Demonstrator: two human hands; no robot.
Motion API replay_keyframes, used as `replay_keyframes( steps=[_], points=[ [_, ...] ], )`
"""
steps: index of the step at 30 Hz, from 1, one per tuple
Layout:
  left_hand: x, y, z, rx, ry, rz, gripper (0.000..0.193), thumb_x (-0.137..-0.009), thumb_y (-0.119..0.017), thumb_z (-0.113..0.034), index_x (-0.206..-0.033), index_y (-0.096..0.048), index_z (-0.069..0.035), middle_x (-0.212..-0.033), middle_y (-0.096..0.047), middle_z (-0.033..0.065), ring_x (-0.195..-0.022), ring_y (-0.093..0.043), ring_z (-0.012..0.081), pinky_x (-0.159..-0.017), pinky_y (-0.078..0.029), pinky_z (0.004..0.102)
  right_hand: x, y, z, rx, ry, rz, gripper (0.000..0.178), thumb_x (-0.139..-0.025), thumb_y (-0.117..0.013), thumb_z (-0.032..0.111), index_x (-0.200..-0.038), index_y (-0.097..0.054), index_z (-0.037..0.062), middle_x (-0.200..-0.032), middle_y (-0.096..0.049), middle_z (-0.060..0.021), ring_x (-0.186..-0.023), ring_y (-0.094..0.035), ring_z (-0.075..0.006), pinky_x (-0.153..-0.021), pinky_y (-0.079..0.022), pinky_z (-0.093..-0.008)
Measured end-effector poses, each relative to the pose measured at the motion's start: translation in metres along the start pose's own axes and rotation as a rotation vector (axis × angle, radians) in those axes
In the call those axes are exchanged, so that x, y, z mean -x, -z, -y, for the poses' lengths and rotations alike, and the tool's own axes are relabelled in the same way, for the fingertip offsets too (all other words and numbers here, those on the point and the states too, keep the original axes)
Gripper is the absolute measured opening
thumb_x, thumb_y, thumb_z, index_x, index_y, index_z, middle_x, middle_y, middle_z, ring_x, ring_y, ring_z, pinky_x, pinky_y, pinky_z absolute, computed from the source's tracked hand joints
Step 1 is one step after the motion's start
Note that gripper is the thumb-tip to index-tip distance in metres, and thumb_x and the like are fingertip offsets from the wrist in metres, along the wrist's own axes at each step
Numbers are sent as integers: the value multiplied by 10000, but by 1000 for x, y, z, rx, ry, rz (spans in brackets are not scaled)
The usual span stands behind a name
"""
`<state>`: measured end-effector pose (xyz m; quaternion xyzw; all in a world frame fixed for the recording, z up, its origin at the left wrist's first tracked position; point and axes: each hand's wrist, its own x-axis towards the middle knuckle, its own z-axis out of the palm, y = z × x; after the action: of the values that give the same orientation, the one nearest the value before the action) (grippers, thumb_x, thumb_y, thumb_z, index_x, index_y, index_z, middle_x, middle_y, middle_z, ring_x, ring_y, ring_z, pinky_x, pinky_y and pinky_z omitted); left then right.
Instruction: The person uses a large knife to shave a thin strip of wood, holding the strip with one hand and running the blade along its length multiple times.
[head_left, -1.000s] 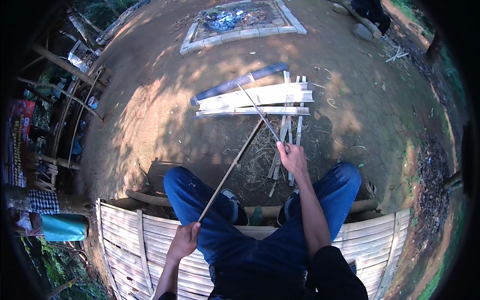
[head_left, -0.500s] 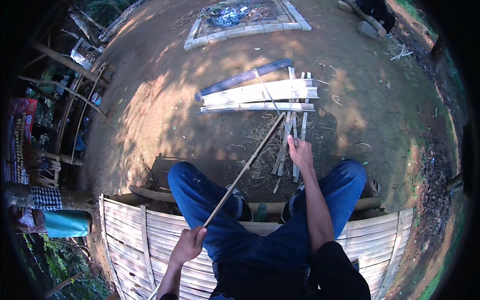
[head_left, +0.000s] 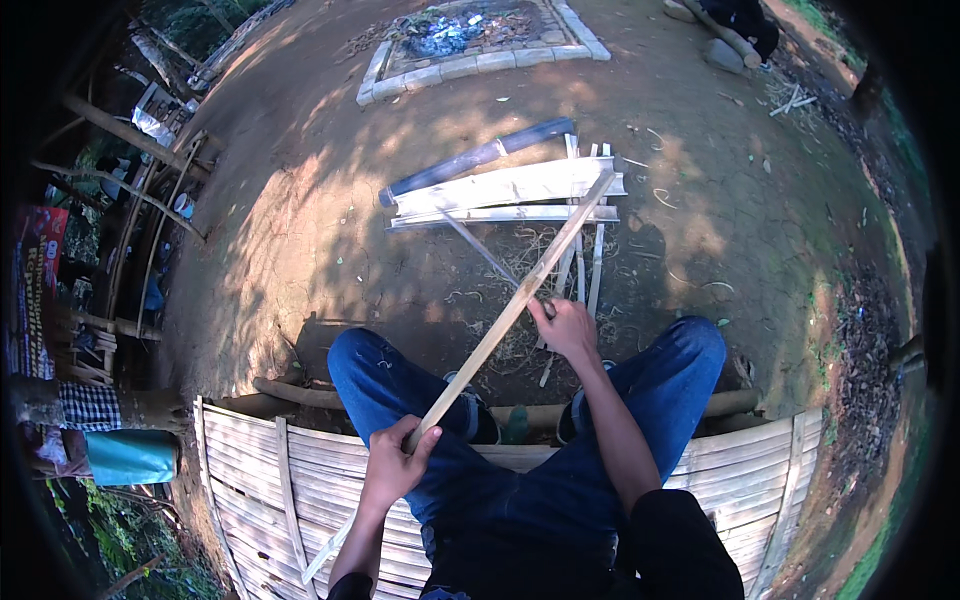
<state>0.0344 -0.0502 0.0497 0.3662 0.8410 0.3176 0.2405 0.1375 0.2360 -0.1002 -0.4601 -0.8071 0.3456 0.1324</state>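
Near the bench [head_left: 245, 470] edge, left hand [head_left: 394, 461] grips a strip [head_left: 510, 313], right hand [head_left: 568, 328] a blade [head_left: 482, 249].

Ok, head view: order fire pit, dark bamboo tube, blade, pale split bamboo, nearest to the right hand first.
1. Blade, held in the right hand
2. Pale split bamboo, ground ahead
3. Dark bamboo tube, just beyond
4. Fire pit, farthest, top of view

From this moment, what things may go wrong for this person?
The long knife in the right hand might slip along the wooden strip toward the bare left hand gripping it. In this view, the strip also crosses the left leg, so a stray stroke could perhaps reach it.
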Motion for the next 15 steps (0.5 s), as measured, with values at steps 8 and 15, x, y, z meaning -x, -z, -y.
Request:
replay_keyframes(
  steps=[8,15],
  points=[
    [4,2,32,-49,40,-32,285,-874,-756,-221,-759,-612,-3,-499,-504,86,-435,-457,130,-448,-371,304,-23,24,-32,-1012,-404,-188,625,-984,-459,586,-632,-487,71,-501,-433,13,-413,-422,-82,-394,-320,-261],
    [-12,-11,20,-78,26,-57,264,-867,-761,-195,-767,-603,-9,-513,-470,54,-495,-406,68,-456,-350,287,-10,31,-43,-632,120,-270,503,-965,-557,460,-676,-586,49,-519,-519,-35,-433,-507,-171,-458,-397,-325]
  ],
)
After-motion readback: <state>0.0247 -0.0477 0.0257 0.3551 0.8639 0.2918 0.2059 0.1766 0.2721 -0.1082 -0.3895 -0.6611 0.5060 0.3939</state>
